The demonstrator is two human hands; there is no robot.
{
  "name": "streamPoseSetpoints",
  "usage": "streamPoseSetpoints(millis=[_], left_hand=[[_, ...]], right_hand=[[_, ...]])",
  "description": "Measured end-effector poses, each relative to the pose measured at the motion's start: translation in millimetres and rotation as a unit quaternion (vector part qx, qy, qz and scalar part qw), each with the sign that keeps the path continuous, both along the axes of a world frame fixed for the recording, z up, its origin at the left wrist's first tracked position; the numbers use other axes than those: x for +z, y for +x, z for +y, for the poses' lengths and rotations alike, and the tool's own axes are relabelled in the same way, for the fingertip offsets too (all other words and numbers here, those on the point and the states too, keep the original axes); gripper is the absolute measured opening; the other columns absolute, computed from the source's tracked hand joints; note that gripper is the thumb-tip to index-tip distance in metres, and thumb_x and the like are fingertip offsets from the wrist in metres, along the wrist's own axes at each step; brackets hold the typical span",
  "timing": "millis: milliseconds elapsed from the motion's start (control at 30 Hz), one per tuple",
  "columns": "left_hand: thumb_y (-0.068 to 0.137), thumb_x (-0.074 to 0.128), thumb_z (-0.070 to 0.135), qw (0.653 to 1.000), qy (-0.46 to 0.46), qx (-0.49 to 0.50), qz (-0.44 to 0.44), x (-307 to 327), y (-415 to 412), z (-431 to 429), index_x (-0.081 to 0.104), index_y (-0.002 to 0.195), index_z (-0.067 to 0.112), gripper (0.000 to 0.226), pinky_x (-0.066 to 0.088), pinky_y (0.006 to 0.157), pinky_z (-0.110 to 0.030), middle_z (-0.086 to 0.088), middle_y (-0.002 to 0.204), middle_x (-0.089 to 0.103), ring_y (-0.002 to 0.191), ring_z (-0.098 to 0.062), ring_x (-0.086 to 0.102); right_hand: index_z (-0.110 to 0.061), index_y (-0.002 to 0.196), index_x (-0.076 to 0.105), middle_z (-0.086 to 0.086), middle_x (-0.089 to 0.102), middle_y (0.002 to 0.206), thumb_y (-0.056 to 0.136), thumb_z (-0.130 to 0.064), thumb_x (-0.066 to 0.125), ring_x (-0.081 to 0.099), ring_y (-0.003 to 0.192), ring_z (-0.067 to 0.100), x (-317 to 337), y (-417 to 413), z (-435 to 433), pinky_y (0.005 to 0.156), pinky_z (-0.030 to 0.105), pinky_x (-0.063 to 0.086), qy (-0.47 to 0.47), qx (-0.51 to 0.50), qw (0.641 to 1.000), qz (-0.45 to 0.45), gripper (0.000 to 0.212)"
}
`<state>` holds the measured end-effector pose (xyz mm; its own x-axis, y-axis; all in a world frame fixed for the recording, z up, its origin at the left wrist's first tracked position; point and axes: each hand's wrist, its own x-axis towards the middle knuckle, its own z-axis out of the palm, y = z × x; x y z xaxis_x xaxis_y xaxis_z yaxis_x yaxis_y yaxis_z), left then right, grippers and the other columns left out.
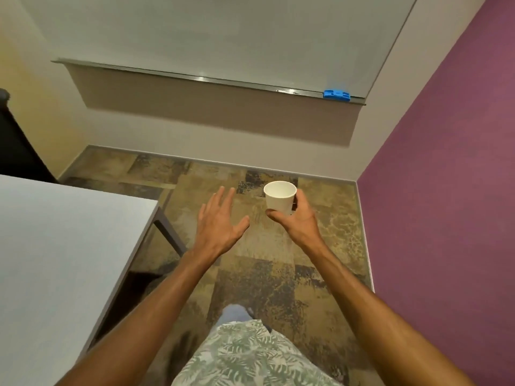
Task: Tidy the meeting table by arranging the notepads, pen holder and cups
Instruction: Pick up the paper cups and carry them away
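Note:
My right hand (299, 222) holds a white paper cup (279, 196) upright over the carpet, thumb on its near side and fingers behind it. The cup looks empty from above. My left hand (220, 221) is spread flat with fingers apart, holding nothing, a little left of the cup. Both hands hover past the right corner of the white meeting table (55, 260). No notepads or pen holder appear in this view.
A whiteboard (223, 37) hangs on the far wall with a blue eraser (336, 95) on its tray. A purple wall (446, 176) runs along the right. Patterned carpet (264, 274) covers the floor. A dark chair (14, 146) stands at far left.

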<state>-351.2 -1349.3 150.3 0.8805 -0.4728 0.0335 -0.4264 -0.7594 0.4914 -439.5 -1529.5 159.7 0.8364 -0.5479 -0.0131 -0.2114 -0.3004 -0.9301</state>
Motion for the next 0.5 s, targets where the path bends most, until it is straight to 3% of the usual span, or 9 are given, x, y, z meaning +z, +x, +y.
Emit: streamPoseSetpoints(millis=[167, 267, 433, 500], left_hand=[[0.088, 0.055, 0.055, 0.998, -0.003, 0.055, 0.014, -0.7, 54.8, -25.2, 0.021, 0.154, 0.025, 0.081, 0.018, 0.120, -0.050, -0.005, 0.163, 0.012, 0.149, -0.023, 0.017], [0.087, 0.057, 0.054, 0.996, -0.005, 0.083, 0.014, -4.6, 92.3, -35.3, 0.023, 0.154, 0.025, 0.080, 0.019, 0.119, -0.050, -0.006, 0.163, 0.015, 0.148, -0.024, 0.019], [0.088, 0.059, 0.052, 0.991, -0.011, 0.128, 0.030, -14.4, 171.4, -46.7, 0.024, 0.154, 0.024, 0.080, 0.018, 0.120, -0.049, -0.006, 0.163, 0.016, 0.148, -0.025, 0.018], [0.088, 0.059, 0.052, 0.988, -0.017, 0.147, 0.039, -15.8, 205.7, -47.0, 0.022, 0.154, 0.024, 0.081, 0.018, 0.120, -0.050, -0.007, 0.163, 0.016, 0.149, -0.025, 0.017]], right_hand=[[-0.021, 0.124, 0.050, -0.011, 0.059, 0.111, 0.073, -0.025, 0.085, 0.054, 0.095, -0.012, 0.5, 74.8, -32.2, 0.076, 0.014, 0.047, 0.003, 0.053, 0.999, -0.001, 0.062], [-0.022, 0.124, 0.050, -0.010, 0.061, 0.112, 0.072, -0.029, 0.086, 0.057, 0.097, -0.002, -2.9, 126.2, -44.2, 0.081, 0.023, 0.051, 0.001, 0.084, 0.996, 0.000, 0.063], [-0.023, 0.127, 0.050, -0.010, 0.059, 0.115, 0.073, -0.031, 0.085, 0.057, 0.098, 0.000, -7.2, 222.2, -58.8, 0.076, 0.015, 0.046, -0.004, 0.131, 0.991, 0.009, 0.065], [-0.023, 0.130, 0.049, -0.010, 0.059, 0.118, 0.073, -0.033, 0.085, 0.057, 0.103, 0.007, -6.0, 262.8, -61.9, 0.079, 0.018, 0.047, -0.008, 0.148, 0.989, 0.017, 0.068]])
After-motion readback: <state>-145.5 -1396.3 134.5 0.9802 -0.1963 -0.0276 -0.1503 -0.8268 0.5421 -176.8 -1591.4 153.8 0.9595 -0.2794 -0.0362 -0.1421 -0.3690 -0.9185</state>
